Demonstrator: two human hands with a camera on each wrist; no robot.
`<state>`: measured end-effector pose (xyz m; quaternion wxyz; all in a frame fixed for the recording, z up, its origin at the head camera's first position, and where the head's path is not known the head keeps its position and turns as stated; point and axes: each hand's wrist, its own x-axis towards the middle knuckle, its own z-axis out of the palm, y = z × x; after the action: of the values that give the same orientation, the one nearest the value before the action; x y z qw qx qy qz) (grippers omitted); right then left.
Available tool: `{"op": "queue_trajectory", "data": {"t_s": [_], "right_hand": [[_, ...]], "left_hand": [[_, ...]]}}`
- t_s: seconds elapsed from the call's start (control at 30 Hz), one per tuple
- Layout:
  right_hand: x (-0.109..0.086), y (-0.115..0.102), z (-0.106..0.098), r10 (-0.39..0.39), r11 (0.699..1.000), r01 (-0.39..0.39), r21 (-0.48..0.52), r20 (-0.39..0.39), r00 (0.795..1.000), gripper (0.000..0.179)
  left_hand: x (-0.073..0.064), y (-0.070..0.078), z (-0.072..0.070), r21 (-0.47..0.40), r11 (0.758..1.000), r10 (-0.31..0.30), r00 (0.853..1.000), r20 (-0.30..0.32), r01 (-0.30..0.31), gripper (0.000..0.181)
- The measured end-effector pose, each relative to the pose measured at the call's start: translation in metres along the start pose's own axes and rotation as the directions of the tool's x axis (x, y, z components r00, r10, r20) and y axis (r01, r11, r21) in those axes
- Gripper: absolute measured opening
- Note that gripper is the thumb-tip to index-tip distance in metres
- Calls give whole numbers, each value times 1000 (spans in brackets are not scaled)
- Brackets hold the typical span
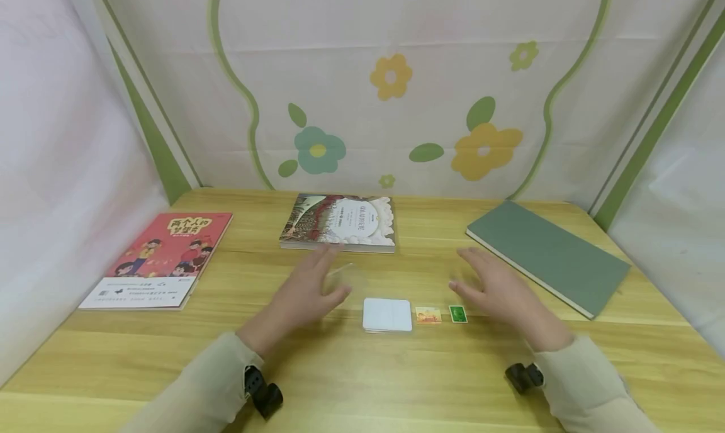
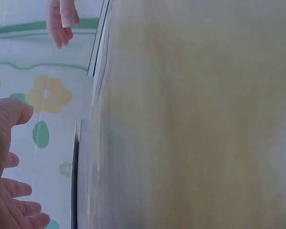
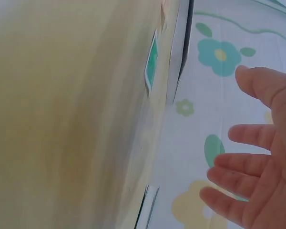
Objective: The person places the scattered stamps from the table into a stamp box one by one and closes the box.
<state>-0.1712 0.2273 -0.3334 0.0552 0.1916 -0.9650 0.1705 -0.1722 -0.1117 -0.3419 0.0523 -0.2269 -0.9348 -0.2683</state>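
Both hands hover over the table with fingers spread, holding nothing. The left hand (image 1: 306, 294) is to the left of a small stack of white rounded cards (image 1: 387, 314). Beside its thumb shows a thin, clear edge (image 1: 342, 269), too faint to identify. The right hand (image 1: 501, 289) is just right of a small green stamp-like piece with a white border (image 1: 458, 314). Between that piece and the stack lies a yellow-orange stamp-like picture (image 1: 428, 315). In the right wrist view, the green piece (image 3: 152, 64) lies flat on the table, apart from the fingers (image 3: 243, 164).
A book with an illustrated cover (image 1: 340, 222) lies at the back middle of the wooden table (image 1: 362, 389). On the left is a red book (image 1: 164, 257), and on the right a grey-green hardcover book (image 1: 546, 257). Flower-printed cloth (image 1: 351, 17) encloses the table.
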Motion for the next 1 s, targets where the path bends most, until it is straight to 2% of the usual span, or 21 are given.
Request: {"op": "queue_trajectory", "data": {"t_s": [0.23,0.47,0.67,1.0], "right_hand": [[-9,-10,6,-58,994,57,98,10,998,52],[-13,-16,12,-105,973,87,215,72,992,41],[-12,-21,20,-152,963,123,241,106,983,30],[-10,-30,29,-211,969,193,156,111,971,20]], "left_hand": [[-5,9,9,-155,988,31,999,40,-25,70],[-9,12,19,-305,952,21,990,139,22,66],[-11,14,26,-323,944,-4,984,180,63,63],[-10,19,35,-319,948,49,981,186,13,60]]}}
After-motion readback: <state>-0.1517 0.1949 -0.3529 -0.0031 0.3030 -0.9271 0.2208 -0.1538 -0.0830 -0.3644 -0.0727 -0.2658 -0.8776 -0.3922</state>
